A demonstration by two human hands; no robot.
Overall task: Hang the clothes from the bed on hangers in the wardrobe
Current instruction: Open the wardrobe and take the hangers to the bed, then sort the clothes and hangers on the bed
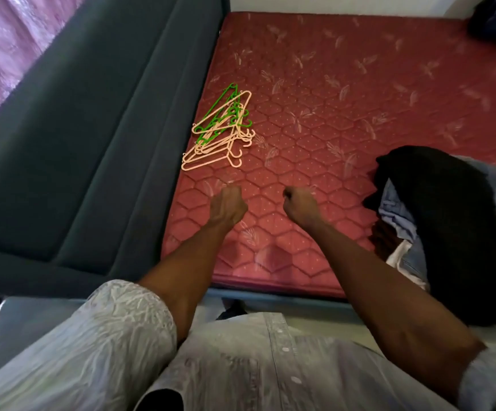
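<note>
We see a red quilted bed mattress (pixel 344 120) carrying a heap of peach and green plastic hangers (pixel 223 129) near its left edge and a pile of dark and pale clothes (pixel 442 221) at right.

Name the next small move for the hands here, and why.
Probably the left hand should reach forward and pick one hanger from the pile of hangers just ahead of it. Both it and the right hand are curled and hold nothing, and the heap of clothes lies untouched at the right on the mattress.

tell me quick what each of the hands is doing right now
left hand: closed, fingers curled, holding nothing
right hand: closed, fingers curled, holding nothing
</note>
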